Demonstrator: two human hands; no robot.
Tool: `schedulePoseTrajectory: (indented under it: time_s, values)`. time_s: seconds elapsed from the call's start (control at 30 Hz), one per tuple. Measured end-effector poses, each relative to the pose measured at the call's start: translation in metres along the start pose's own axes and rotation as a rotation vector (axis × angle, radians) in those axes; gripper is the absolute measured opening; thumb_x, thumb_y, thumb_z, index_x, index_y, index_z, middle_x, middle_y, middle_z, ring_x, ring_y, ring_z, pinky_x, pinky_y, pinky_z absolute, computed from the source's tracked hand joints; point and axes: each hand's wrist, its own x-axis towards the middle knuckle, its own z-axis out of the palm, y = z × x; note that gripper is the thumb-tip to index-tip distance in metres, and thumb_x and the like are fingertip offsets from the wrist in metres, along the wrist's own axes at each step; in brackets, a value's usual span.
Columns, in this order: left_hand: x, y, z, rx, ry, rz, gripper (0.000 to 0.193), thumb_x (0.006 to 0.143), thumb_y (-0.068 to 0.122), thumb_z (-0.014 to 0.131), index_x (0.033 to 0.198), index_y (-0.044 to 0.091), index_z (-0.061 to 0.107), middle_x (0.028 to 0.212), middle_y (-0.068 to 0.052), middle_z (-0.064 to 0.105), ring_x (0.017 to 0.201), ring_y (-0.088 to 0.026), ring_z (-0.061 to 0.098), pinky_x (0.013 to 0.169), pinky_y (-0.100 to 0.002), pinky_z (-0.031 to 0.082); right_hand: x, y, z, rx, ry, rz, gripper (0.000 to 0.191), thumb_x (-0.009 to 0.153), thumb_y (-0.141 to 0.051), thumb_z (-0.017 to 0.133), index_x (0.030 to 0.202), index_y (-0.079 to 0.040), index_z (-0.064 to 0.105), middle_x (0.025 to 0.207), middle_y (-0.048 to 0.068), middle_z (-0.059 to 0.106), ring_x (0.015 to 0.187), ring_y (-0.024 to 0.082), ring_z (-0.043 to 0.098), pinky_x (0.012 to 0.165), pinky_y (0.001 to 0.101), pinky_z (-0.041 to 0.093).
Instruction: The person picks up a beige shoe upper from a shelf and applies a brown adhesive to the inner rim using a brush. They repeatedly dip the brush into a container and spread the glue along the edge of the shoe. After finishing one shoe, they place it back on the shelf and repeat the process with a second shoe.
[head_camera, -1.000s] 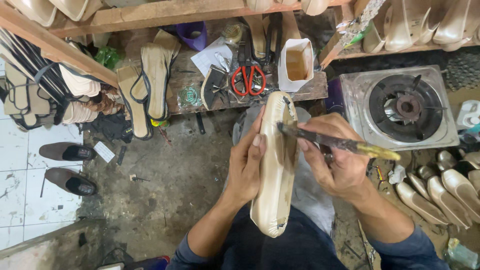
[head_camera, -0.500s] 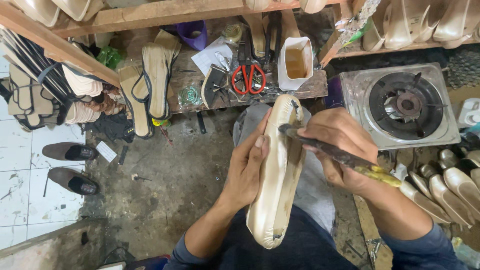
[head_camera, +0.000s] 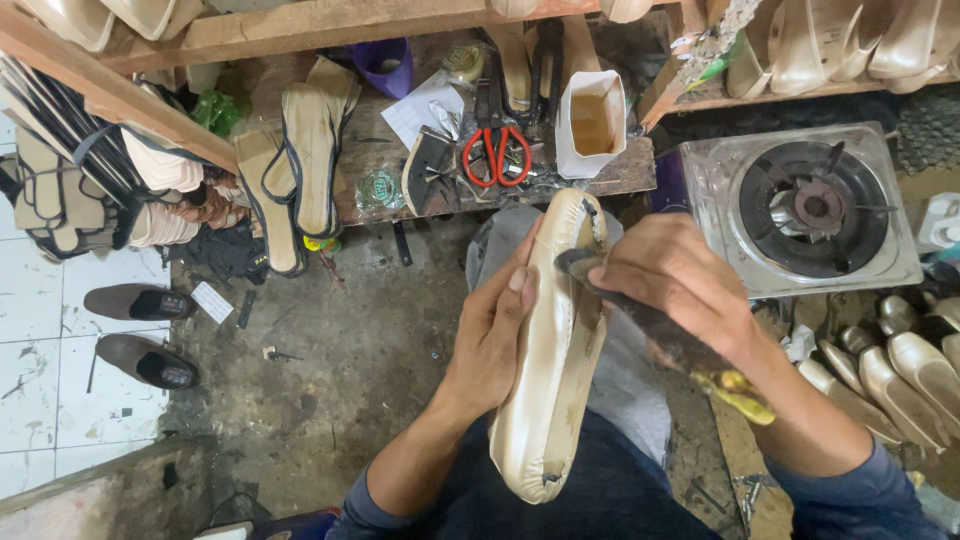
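The left hand (head_camera: 495, 335) grips the cream shoe upper on its last (head_camera: 555, 350) from the side, fingers (head_camera: 520, 285) wrapped along its edge, holding it upright over the lap, well below the cluttered wooden surface (head_camera: 380, 165). The right hand (head_camera: 675, 275) is clenched around a dark, glue-caked tool with a yellow handle end (head_camera: 690, 350), its tip pressed at the toe end of the shoe. The risk, as I see it, is a slip: the tip works close to the left fingertips, and if the shoe twists in that one-sided grip the tool could skid across the pale leather and smear or scratch it, or catch a finger. The open white container of amber liquid (head_camera: 590, 120) stands near the surface's edge beside the red-handled scissors (head_camera: 497, 150), and a knock could tip it toward the gas burner (head_camera: 810, 205) just to the side. The tool's working tip is hidden behind the right fingers, so I cannot tell whether it is a brush or a blade; the far side of the shoe is also out of sight.
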Motion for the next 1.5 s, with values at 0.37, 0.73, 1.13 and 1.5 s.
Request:
schedulePoseTrajectory:
  time_s: [0.37,0.73,1.13,1.5]
  values:
    - [0.000,-0.009,-0.003,-0.044,-0.009,0.007,0.065,0.115,0.039,0.038,0.160,-0.008,0.032,0.162,-0.018,0.045,0.149,-0.021,0.043,0.125,-0.032,0.031,-0.005,-0.003,-0.004,0.017,-0.098,-0.047,0.033,0.086,-0.014,0.064,0.110,0.007,0.067,0.106,0.017,0.067,0.103,0.033,0.066,0.098,0.0515,0.053]
    - [0.001,-0.004,-0.004,-0.080,-0.042,-0.046,0.069,0.114,0.042,0.038,0.160,-0.008,0.032,0.160,-0.019,0.048,0.147,-0.022,0.044,0.124,-0.032,0.032,-0.017,0.000,-0.007,-0.020,-0.104,-0.075,0.030,0.091,-0.013,0.060,0.112,0.007,0.065,0.108,0.018,0.067,0.106,0.034,0.065,0.102,0.0530,0.051]
    - [0.005,-0.027,-0.010,-0.065,-0.015,-0.038,0.072,0.111,0.047,0.039,0.161,-0.005,0.033,0.162,-0.017,0.046,0.149,-0.023,0.044,0.124,-0.035,0.033,-0.005,0.005,0.003,0.190,-0.224,0.233,0.020,0.091,-0.010,0.067,0.109,-0.001,0.065,0.100,0.011,0.066,0.096,0.026,0.066,0.084,0.0418,0.054]
    - [-0.004,-0.039,-0.019,-0.850,-0.050,-0.329,0.077,0.098,0.036,0.065,0.161,0.006,0.032,0.146,-0.009,0.055,0.132,-0.021,0.058,0.113,-0.040,0.049,-0.073,0.234,0.085,-0.292,-0.071,0.650,0.021,0.089,-0.014,0.083,0.099,0.001,0.073,0.092,0.020,0.069,0.083,0.036,0.066,0.074,0.0440,0.051]
